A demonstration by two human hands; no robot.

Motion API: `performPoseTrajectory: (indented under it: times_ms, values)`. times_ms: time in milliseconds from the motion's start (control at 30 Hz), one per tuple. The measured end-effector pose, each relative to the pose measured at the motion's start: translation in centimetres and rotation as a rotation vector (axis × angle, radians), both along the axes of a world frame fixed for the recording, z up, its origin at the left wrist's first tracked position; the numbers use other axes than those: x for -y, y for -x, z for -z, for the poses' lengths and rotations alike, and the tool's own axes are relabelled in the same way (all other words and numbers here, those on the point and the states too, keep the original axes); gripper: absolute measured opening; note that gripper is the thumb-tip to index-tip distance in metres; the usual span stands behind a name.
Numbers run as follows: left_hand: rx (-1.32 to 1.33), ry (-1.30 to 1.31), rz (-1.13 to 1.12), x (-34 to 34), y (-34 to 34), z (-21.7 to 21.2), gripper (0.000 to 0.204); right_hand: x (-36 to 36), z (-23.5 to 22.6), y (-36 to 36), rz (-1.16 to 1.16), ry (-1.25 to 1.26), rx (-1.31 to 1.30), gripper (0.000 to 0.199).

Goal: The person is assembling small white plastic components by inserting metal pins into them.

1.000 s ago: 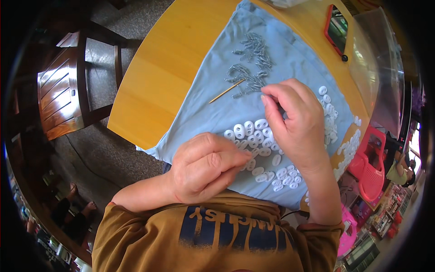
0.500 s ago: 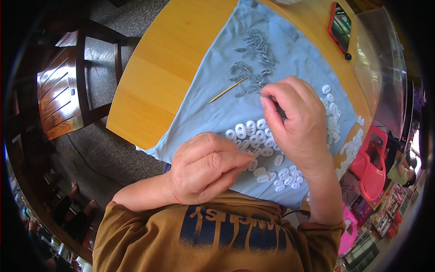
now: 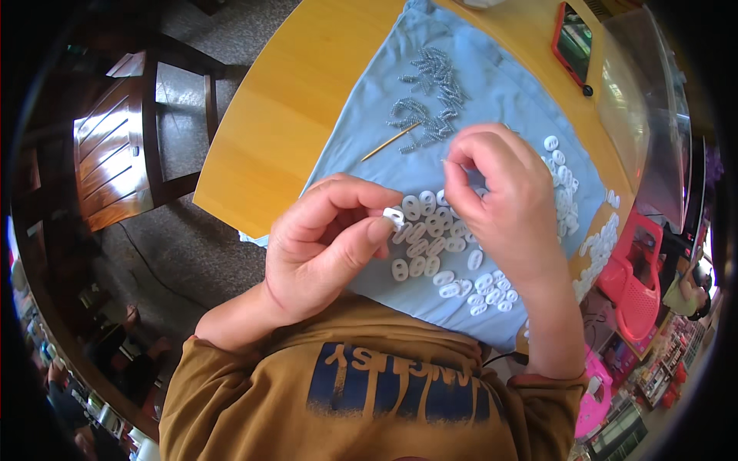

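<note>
We judge assembly step underway: left hand (image 3: 323,250) grip clamped on white clip (image 3: 394,217); right hand (image 3: 500,200) grip pinched together, contents unclear. Next: align parts; springs (image 3: 427,100) at 12 o'clock.

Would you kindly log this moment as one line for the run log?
left hand: pinches white plastic piece | right hand: fingers pinched, contents unclear | blue cloth: white pieces, small springs, wooden stick

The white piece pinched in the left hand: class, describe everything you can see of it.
The white piece is a small, flat oval that looks like plastic, seemingly with holes like the loose ones on the blue cloth. The left hand pinches it between thumb and forefinger, lifted above the pile of white pieces. Only the fingers touch it; the right hand is close but apart.
</note>
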State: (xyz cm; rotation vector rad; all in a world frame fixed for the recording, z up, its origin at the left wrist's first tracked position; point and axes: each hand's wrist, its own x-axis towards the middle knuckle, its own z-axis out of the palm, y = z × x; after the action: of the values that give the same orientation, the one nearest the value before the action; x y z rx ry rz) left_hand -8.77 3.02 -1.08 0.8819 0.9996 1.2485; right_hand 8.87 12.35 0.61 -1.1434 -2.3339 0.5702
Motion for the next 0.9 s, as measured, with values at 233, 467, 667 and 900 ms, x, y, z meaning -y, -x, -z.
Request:
performPoseTrajectory:
  times_ms: [233,467,667,900]
  values:
    - [0.256,0.100,0.061,0.7,-0.2,-0.8,0.020,4.1,-2.9,-1.0,0.061,0.615,-0.448,0.016]
    - [0.297,0.106,0.121,1.4,-1.2,-1.1,0.019,7.0,-2.7,-1.4,0.178,0.695,-0.699,0.013]
    - [0.295,0.095,0.134,1.8,-1.8,-1.1,0.019,7.7,-2.8,-1.8,0.183,0.731,-0.729,0.015]
    - [0.212,0.099,0.129,1.8,-2.0,-1.3,0.014,8.0,-2.7,-1.7,0.194,0.715,-0.714,0.015]
